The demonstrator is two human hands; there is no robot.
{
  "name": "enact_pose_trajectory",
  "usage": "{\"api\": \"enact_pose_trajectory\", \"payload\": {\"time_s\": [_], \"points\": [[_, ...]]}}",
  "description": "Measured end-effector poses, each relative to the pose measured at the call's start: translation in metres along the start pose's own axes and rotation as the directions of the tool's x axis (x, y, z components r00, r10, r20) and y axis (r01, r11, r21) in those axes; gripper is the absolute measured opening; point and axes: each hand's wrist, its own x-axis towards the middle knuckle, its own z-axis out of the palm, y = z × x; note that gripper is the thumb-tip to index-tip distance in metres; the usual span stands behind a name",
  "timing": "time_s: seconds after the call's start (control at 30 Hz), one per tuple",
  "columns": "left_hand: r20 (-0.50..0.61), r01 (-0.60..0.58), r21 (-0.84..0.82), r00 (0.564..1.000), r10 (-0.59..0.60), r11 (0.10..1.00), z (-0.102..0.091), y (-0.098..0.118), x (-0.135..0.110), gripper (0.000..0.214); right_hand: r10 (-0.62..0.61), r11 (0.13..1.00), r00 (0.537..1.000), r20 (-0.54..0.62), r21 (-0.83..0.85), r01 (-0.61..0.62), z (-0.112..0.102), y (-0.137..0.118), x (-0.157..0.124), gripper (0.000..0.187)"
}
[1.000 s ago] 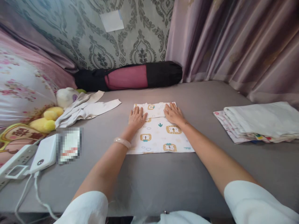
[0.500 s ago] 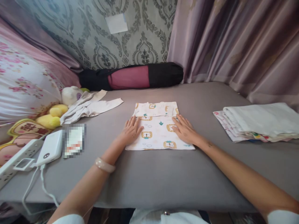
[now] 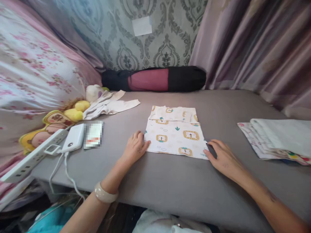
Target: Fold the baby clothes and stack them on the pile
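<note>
A white baby garment [image 3: 173, 139] with a tan lion print and small green leaves lies folded on the grey bed sheet, its top part turned down over the rest. At its left edge is my left hand [image 3: 136, 147], fingers curled, thumb over the cloth; a pale bangle [image 3: 105, 194] circles that wrist. My right hand [image 3: 223, 160] holds the lower right edge, with the thumb on the corner and the fingertips at a small raised bit of fabric. The undersides of both grips are hidden.
A stack of folded clothes [image 3: 279, 137] lies to the right. On the left are beige clothing [image 3: 109, 105], plush toys [image 3: 75, 113], a white power bank [image 3: 74, 137] with cables and a power strip [image 3: 36, 157]. A black and pink roll bag [image 3: 150, 79] rests along the wall.
Both hands have slid off the garment's top outward to its side edges and curled from flat. The garment stays folded. The camera view has turned left.
</note>
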Motion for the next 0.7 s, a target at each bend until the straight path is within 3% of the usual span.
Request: {"api": "enact_pose_trajectory", "payload": {"time_s": [0.2, 0.43, 0.57, 0.7], "points": [[-0.109, 0.116, -0.135, 0.985, -0.131, 0.984, 0.003, -0.003, -0.014, 0.022, 0.081, 0.997, 0.997, -0.018, -0.017, -0.081, -0.003, 0.000, -0.003, 0.036], [-0.096, 0.176, -0.319, 0.971, -0.217, 0.931, 0.002, -0.002, -0.021, 0.022, 0.165, 0.954, 0.985, 0.055, 0.245, -0.173, -0.011, -0.007, 0.000, 0.042], [-0.017, 0.259, -0.434, 0.955, -0.296, 0.863, -0.008, 0.004, -0.020, 0.023, 0.272, 0.884, 0.954, 0.127, 0.358, -0.299, -0.015, -0.010, 0.001, 0.043], [0.084, 0.322, -0.617, 0.934, -0.346, 0.719, -0.015, 0.008, -0.020, 0.024, 0.344, 0.790, 0.929, 0.134, 0.494, -0.363, -0.016, -0.017, 0.001, 0.043]]}}
